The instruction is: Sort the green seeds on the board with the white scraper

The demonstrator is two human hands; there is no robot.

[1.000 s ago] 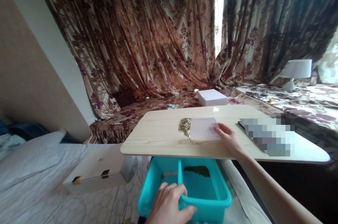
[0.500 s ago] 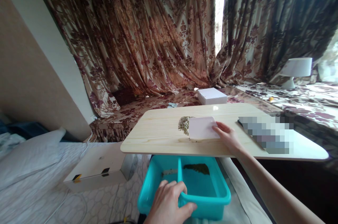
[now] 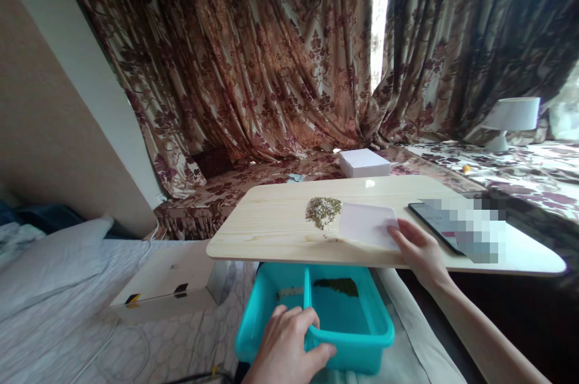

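My right hand (image 3: 418, 248) pinches the right edge of a thin white card (image 3: 367, 224), held low over the light wooden tabletop (image 3: 266, 221). Just left of the card lies a small heap of mixed green and pale beans or grains (image 3: 322, 210), with a few loose ones in front. Below the table's near edge, my left hand (image 3: 294, 345) grips the near rim of a turquoise two-compartment tub (image 3: 348, 351) by its divider. Dark green grains (image 3: 339, 287) rest in the right compartment; a smaller pale lot (image 3: 290, 293) shows in the left, partly behind the hand.
A phone (image 3: 436, 227), partly blurred out, lies at the table's right. Behind the table sits a white box (image 3: 364, 162). Another white box (image 3: 169, 275) stands on the bed at left, near a cable (image 3: 147, 345). A lamp (image 3: 515, 116) stands far right.
My right hand has drawn the card to the right, away from the heap, so more of the heap shows. My left hand stays on the tub.
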